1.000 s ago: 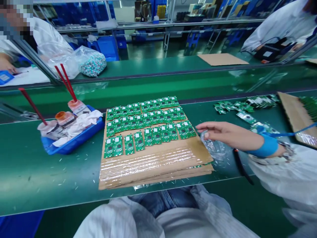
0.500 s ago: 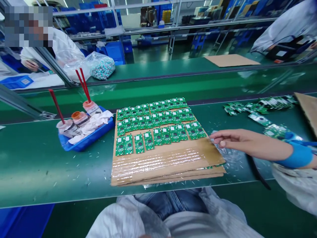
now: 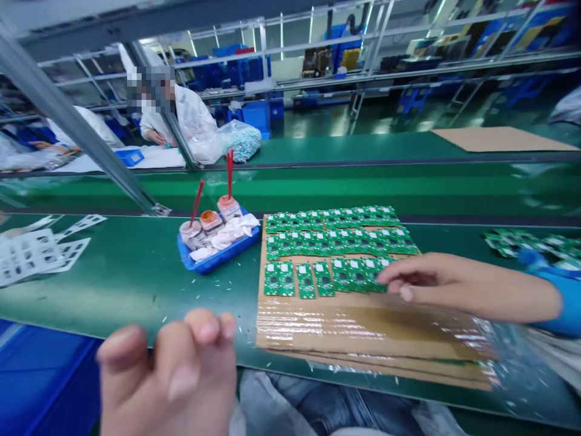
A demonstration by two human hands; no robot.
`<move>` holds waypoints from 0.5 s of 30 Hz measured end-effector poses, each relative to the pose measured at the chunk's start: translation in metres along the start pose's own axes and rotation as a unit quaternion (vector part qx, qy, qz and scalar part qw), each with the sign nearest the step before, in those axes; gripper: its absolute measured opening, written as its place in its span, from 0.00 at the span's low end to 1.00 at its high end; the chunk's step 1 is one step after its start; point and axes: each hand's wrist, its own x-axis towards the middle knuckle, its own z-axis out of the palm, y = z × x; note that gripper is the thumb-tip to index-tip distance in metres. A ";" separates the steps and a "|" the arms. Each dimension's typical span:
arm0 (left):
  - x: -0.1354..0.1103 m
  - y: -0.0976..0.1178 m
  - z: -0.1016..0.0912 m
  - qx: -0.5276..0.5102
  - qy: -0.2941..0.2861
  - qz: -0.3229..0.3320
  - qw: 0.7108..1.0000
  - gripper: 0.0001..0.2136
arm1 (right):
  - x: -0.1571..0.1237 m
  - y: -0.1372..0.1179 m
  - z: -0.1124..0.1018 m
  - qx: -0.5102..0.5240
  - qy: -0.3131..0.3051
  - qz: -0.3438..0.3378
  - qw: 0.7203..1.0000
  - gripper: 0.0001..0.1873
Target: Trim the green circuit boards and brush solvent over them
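My right hand (image 3: 436,281) reaches in from the right, fingers loosely bent and thumb apart. Its fingertips are over the right end of the front row of green circuit boards (image 3: 341,275), hiding some boards there. I see nothing held in it, and cannot tell whether it touches a board. The boards lie in three rows on a cardboard sheet (image 3: 327,321) partly covered with clear tape. Raised close to the camera at the lower left is my left hand (image 3: 175,375), its fingers curled in and nothing visible in them. A blue wristband (image 3: 567,303) circles my right wrist.
Left of the cardboard stands a blue tray (image 3: 218,260) with jars, red sticks and crumpled tissue. White cut-out sheets (image 3: 31,257) lie at far left. More boards (image 3: 535,245) are piled at right. A metal post (image 3: 86,121) slants across the left. A co-worker (image 3: 186,115) sits opposite.
My left hand has come up into view at the lower left. My right hand has gone from the cardboard's right edge to over the front row. The view has turned left.
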 end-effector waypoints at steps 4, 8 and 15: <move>0.054 -0.012 -0.018 -0.002 0.067 0.081 0.994 0.18 | 0.098 -0.091 0.031 0.068 -0.113 -0.097 0.987 0.27; 0.110 -0.047 -0.065 0.258 0.106 0.009 0.960 0.23 | 0.195 -0.166 0.077 0.079 0.015 -0.149 0.985 0.36; 0.185 -0.090 -0.111 0.399 0.001 -0.025 0.916 0.42 | 0.260 -0.230 0.090 0.026 0.076 -0.223 0.971 0.15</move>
